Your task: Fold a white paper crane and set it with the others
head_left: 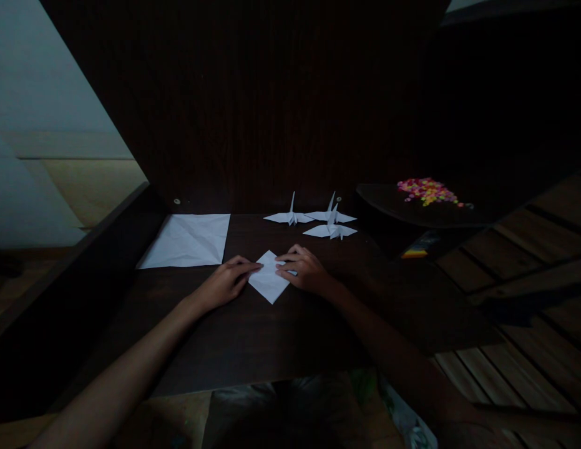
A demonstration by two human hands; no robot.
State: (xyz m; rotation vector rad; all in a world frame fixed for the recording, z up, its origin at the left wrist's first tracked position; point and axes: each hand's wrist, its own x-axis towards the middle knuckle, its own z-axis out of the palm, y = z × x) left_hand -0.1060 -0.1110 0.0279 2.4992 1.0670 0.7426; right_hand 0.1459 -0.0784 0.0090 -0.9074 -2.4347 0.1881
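Observation:
A white square of folded paper [270, 287] lies on the dark tabletop, turned with one corner toward me like a diamond. At its left corner my left hand [228, 280] is closed, fingertips pressed on the edge. My right hand [305, 270] holds the right side, its bent fingers over the upper right edge and covering part of that corner. Just beyond stand three white origami cranes: a left one [292, 217], a back right one [331, 214] and a nearer one [331, 231]. To the left, a larger creased sheet of paper [187, 242] lies flat.
A dark wooden panel [253, 106] rises behind the tabletop [243, 352], and a low side board [70, 268] borders it at left. On a rounded shelf [379, 198] at right sits a pile of small colourful pieces [428, 190]. Wooden slats [528, 274] lie farther right.

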